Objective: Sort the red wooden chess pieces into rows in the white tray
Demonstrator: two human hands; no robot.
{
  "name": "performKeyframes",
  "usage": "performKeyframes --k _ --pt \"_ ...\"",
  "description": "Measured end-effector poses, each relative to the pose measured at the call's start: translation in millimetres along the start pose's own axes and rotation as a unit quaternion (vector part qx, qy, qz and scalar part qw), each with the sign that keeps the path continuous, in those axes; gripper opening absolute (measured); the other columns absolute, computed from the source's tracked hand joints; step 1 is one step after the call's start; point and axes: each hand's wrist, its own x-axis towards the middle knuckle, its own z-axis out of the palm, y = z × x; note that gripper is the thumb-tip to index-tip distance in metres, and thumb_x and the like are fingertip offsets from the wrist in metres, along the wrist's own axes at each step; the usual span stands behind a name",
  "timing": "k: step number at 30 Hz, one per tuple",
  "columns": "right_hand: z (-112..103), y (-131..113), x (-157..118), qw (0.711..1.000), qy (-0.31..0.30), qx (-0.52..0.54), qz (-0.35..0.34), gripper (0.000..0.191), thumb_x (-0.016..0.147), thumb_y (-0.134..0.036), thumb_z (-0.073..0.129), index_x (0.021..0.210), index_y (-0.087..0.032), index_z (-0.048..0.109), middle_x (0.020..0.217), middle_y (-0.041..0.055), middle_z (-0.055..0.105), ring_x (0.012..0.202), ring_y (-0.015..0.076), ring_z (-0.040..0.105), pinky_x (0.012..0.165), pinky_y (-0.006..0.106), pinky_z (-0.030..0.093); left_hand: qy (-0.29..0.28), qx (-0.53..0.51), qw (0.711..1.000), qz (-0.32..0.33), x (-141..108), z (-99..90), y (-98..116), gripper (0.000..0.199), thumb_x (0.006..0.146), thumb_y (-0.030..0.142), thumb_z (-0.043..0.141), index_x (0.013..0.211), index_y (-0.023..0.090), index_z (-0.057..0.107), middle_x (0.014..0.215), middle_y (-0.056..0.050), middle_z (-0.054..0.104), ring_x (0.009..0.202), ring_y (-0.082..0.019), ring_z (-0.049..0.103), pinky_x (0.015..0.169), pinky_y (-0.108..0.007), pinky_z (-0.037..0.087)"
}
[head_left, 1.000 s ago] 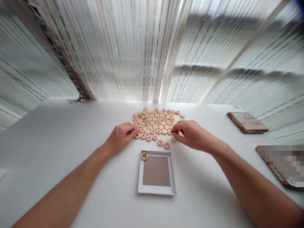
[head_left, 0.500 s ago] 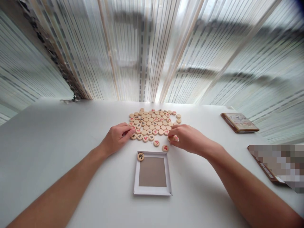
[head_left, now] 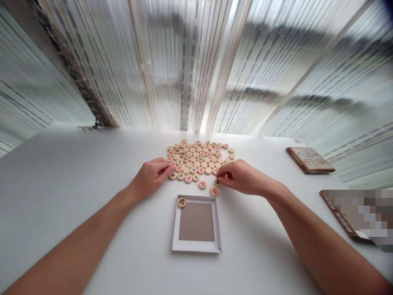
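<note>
Round wooden Chinese chess pieces (head_left: 196, 164) lie packed together on the white table, some blank side up, others showing red or black characters. At the left edge of the group, my left hand (head_left: 152, 174) rests with thumb and fingers drawn together against the red-marked pieces; what lies between the fingertips is hidden. My right hand (head_left: 241, 176) is at the front right, its fingers closed on a black-marked chess piece (head_left: 217, 182). Just below that is a loose red-marked piece (head_left: 214, 191), with another red-marked piece (head_left: 202, 184) to its left.
In front of the pieces lies a shallow white box tray (head_left: 196, 246) with a brown inside. A larger black-marked piece (head_left: 182, 202) sits at its back left corner. A brown picture box (head_left: 310, 159) and a partly blurred box (head_left: 340, 217) lie right. Striped curtains (head_left: 196, 65) hang behind.
My right hand has shifted slightly, and a black-marked piece now shows at its fingertips. The red-marked piece seen under that hand is now hidden. My left hand stays in place.
</note>
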Motion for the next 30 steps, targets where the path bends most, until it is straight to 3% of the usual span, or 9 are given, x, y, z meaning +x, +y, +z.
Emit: performKeyframes --k 10,15,22,30 --pt "-0.6 0.2 -0.5 0.999 0.043 0.027 0.011 0.014 0.090 -0.017 0.064 0.082 -0.018 0.076 0.072 0.0019 0.071 0.064 0.0152 0.059 0.061 0.026 0.042 0.012 -0.002 1.000 -0.003 -0.2 0.4 3.6 0.032 0.104 0.033 0.058 0.086 0.017 0.078 0.082 -0.005 0.071 0.070 -0.016 0.063 0.069 -0.029 0.048" --pt "-2.9 -5.3 -0.6 0.996 0.078 0.038 0.004 0.017 0.093 -0.019 0.066 0.079 -0.018 0.076 0.069 0.0015 0.071 0.061 0.0146 0.059 0.059 0.027 0.041 0.017 0.005 1.000 -0.018 12.7 2.9 20.0 0.021 0.099 0.031 0.065 0.097 0.017 0.081 0.095 -0.007 0.077 0.078 -0.018 0.068 0.070 -0.029 0.052" --pt "9.1 -7.0 13.9 0.989 0.142 0.034 0.006 0.019 0.096 -0.013 0.064 0.084 -0.016 0.079 0.082 0.0055 0.077 0.073 0.0177 0.065 0.069 0.029 0.045 -0.061 0.049 0.996 -0.045 34.2 12.1 45.9 0.012 0.090 0.028 0.074 0.086 0.020 0.082 0.086 -0.005 0.076 0.081 -0.021 0.071 0.075 -0.033 0.054" --pt "17.4 -8.2 59.5 0.990 0.138 0.012 0.008 0.017 0.091 -0.012 0.070 0.084 -0.018 0.084 0.087 0.0075 0.080 0.078 0.0209 0.070 0.072 0.030 0.047 -0.121 0.123 0.983 -0.064 53.3 9.2 59.9 0.013 0.087 0.022 0.074 0.075 0.021 0.080 0.083 -0.006 0.078 0.081 -0.024 0.072 0.069 -0.033 0.053"
